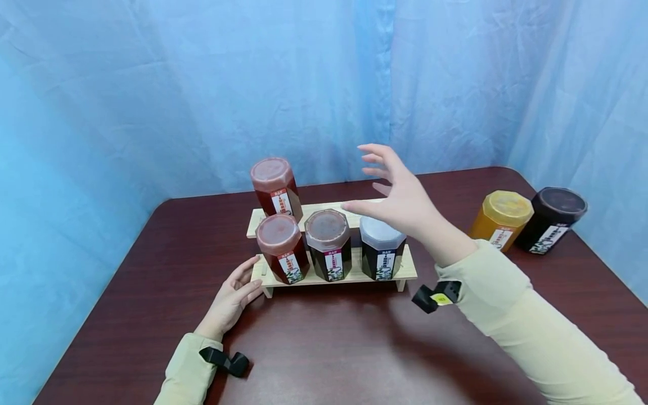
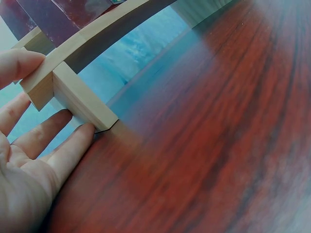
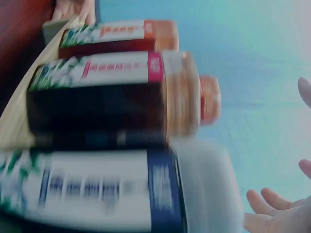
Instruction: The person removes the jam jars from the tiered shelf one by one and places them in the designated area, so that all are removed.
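Spreading wide and holding nothing, the right grip is hovering near the white-lidded jar, right of mid-frame, while the left grip, loosely spread, is touching the wooden rack at lower centre-left. The jar is probably feeling heavy, stiff and slippery; its flat sides below the lid are offering the surest hold. Its navy-banded label is carrying characters too blurred to read.

Worktop: dark reddish-brown wood grain, glossy, far corners rounded; pale sheen front centre. Behind and at both sides: light-blue curtain, creased, vertical folds right of centre; far left most brightly lit.
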Tool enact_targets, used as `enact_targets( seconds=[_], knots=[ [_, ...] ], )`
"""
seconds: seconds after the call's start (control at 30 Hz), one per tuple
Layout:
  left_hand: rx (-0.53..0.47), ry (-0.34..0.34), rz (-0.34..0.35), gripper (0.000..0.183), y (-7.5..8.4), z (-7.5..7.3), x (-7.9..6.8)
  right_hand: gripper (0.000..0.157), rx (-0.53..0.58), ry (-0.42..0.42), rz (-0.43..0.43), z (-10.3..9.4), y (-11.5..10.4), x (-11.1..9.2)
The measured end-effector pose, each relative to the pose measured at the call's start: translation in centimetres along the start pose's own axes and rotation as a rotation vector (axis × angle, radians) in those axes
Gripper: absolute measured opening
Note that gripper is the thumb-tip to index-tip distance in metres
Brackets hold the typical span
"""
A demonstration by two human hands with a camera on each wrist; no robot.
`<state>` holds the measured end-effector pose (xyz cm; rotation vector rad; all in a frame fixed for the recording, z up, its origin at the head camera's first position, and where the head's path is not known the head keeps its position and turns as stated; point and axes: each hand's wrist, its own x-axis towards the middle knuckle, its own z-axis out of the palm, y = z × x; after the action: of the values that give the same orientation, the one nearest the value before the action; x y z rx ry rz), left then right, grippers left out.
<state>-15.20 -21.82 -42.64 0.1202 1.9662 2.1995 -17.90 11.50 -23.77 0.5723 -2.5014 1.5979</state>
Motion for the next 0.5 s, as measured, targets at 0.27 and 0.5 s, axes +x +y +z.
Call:
enact_targets(
  seconds=[0.27, 0.5],
  knots=[
    [-0.002, -0.004, 0.000, 0.062, -0.2, 0.0, 0.0, 0.087, -0.013, -0.080, -0.024, 3.8, -0.9, 1.8],
    [-0.016, -0.007, 0.015, 0.061, -0.2, -0.1, 0.0, 0.089, -0.047, -0.121, -0.002, 6.3, -1.3, 3.4]
  ],
)
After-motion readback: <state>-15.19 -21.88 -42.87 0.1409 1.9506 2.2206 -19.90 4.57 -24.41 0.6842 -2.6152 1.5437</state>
